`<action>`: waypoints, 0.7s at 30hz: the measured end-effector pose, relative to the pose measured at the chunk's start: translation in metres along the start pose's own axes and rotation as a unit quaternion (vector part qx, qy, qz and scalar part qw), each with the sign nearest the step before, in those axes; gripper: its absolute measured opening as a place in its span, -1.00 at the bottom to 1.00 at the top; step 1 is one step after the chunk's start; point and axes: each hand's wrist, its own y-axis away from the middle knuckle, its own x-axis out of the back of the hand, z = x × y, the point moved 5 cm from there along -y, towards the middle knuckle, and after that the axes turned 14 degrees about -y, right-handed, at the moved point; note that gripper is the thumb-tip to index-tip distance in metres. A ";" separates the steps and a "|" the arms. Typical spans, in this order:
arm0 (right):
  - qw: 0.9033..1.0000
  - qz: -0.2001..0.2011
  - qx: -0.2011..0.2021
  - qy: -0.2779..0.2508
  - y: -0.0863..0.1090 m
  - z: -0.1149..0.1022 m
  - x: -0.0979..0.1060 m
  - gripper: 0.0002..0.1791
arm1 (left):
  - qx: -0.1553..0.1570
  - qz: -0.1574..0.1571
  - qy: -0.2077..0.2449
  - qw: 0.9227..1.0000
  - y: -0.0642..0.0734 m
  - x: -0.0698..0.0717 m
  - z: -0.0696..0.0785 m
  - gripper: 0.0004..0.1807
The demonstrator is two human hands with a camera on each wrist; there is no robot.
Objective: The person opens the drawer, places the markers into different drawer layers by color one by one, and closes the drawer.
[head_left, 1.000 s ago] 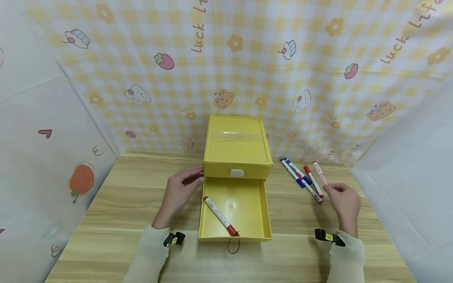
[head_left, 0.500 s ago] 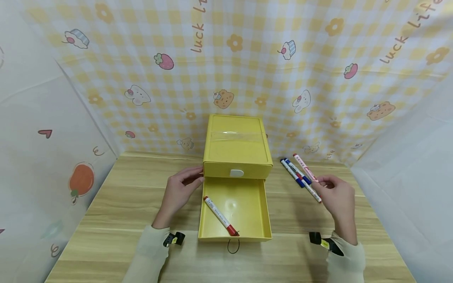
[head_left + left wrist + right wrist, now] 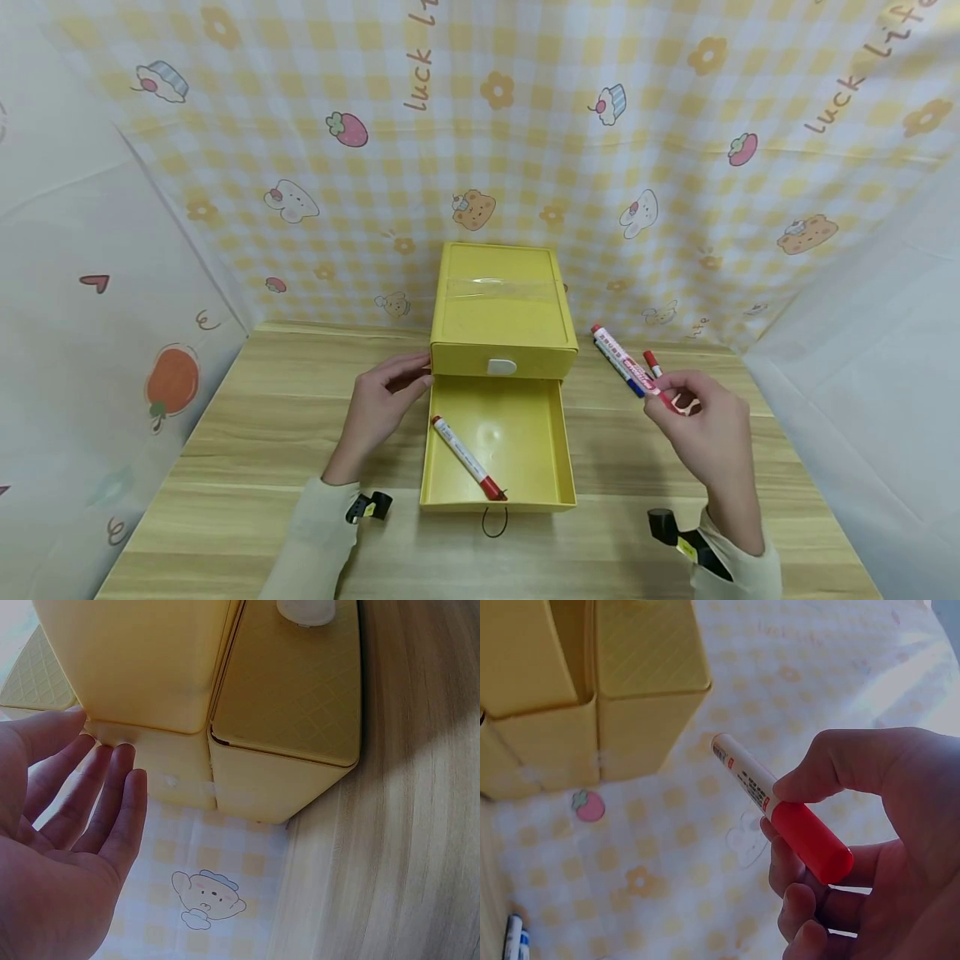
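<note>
Over the tabletop (image 3: pixel 615 525), we pinch a red-capped marker (image 3: pixel 761 784) in our right hand (image 3: pixel 708 429) near the yellow box (image 3: pixel 502 321); our left hand (image 3: pixel 381 404), fingers (image 3: pixel 131 810) loosely extended, rests at the box's left side.

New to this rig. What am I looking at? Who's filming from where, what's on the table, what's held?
No robot here: a person works with two bare hands. The wide picture comes from a head camera looking forward and down; the two close-ups come from cameras on each wrist. On the table stands a yellow drawer box with its lower drawer pulled out, a red-capped marker inside. The left hand is at the box's side. The right hand pinches a red-and-white marker above other markers, partly hidden.
</note>
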 end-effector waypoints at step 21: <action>0.974 -0.146 0.172 -0.033 0.033 -0.048 -0.066 -0.77 | -0.004 0.002 -0.011 1.000 0.000 0.001 0.001 -0.66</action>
